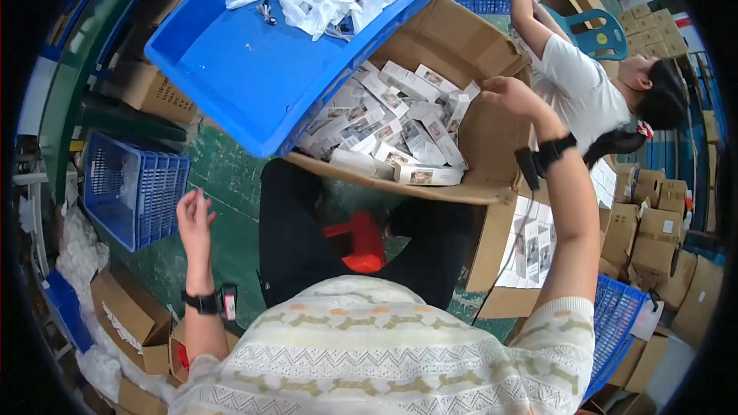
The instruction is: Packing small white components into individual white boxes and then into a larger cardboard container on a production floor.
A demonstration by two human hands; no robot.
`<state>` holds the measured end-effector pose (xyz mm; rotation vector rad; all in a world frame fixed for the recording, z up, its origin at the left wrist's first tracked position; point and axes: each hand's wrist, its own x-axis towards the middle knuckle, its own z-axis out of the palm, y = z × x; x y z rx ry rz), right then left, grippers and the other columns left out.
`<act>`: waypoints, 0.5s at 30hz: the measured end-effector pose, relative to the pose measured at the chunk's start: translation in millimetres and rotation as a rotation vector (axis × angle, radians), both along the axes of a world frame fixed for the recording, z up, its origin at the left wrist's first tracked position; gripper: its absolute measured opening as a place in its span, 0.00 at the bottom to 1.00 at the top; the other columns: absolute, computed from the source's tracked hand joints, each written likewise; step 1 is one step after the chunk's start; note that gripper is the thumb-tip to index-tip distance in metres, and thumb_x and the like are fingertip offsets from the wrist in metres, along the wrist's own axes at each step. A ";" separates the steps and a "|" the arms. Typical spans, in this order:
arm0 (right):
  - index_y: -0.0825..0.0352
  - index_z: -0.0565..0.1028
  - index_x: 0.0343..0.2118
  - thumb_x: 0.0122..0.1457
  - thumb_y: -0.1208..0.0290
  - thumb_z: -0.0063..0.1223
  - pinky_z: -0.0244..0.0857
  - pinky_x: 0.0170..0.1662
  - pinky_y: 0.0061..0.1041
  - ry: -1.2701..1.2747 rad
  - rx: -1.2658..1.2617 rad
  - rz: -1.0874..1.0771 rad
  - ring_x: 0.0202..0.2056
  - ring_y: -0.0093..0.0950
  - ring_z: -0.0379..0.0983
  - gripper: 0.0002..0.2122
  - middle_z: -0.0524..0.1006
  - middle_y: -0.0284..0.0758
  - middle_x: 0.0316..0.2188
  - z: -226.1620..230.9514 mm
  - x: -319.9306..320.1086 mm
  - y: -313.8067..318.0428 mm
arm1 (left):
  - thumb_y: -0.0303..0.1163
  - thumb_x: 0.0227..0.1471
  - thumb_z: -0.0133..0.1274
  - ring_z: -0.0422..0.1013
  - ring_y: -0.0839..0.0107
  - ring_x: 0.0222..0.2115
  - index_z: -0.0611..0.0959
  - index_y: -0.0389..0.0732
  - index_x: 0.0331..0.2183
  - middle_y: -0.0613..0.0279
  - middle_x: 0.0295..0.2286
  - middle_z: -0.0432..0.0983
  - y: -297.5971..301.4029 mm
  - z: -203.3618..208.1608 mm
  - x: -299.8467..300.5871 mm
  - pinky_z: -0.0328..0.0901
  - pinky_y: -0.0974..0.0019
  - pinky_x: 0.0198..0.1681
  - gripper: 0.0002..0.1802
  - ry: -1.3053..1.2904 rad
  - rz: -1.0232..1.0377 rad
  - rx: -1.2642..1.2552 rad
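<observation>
My left hand (195,219) is held out over the green floor, fingers apart and nothing in them, nearest to a blue plastic crate (138,192). My right hand (513,98) is at the right side of an open cardboard carton (492,134), with its fingers curled in. Whether anything is between those fingers is hidden. Many small white boxes (400,127) lie jumbled in the carton. A large blue tray (231,77) slants over the carton's left side. At its far end are clear plastic bags (323,0) with small metal parts.
A red stool (361,242) shows between my legs. Right of me, a second carton (503,242) holds packed white boxes. A co-worker in a white shirt (584,84) is at the far right, beside a teal chair (596,34). Stacked brown cartons (657,223) line the right.
</observation>
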<state>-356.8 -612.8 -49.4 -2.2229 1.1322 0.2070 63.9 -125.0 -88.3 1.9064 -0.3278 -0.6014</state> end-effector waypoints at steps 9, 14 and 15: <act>0.66 0.74 0.42 0.47 0.62 0.54 0.64 0.49 0.34 0.574 -0.159 -0.210 0.47 0.40 0.69 0.20 0.73 0.45 0.44 -267.5 18.9 -120.0 | 0.27 0.55 0.46 0.65 0.81 0.35 0.69 0.39 0.42 0.63 0.41 0.69 14.9 -9.5 -2.6 0.60 0.79 0.32 0.12 0.061 -0.074 0.282; 0.63 0.72 0.45 0.48 0.64 0.51 0.64 0.50 0.34 0.585 -0.054 -0.341 0.50 0.38 0.67 0.19 0.70 0.41 0.48 -315.8 6.6 -110.8 | 0.26 0.54 0.47 0.65 0.81 0.31 0.69 0.38 0.41 0.65 0.36 0.70 10.0 -11.6 -3.5 0.60 0.78 0.31 0.11 -0.012 -0.179 0.403; 0.63 0.72 0.45 0.49 0.65 0.50 0.64 0.49 0.34 0.603 -0.035 -0.289 0.50 0.38 0.67 0.19 0.70 0.41 0.48 -317.7 1.9 -106.4 | 0.27 0.54 0.47 0.65 0.81 0.30 0.69 0.38 0.40 0.65 0.34 0.70 7.3 -12.9 -3.9 0.60 0.77 0.30 0.10 -0.049 -0.218 0.423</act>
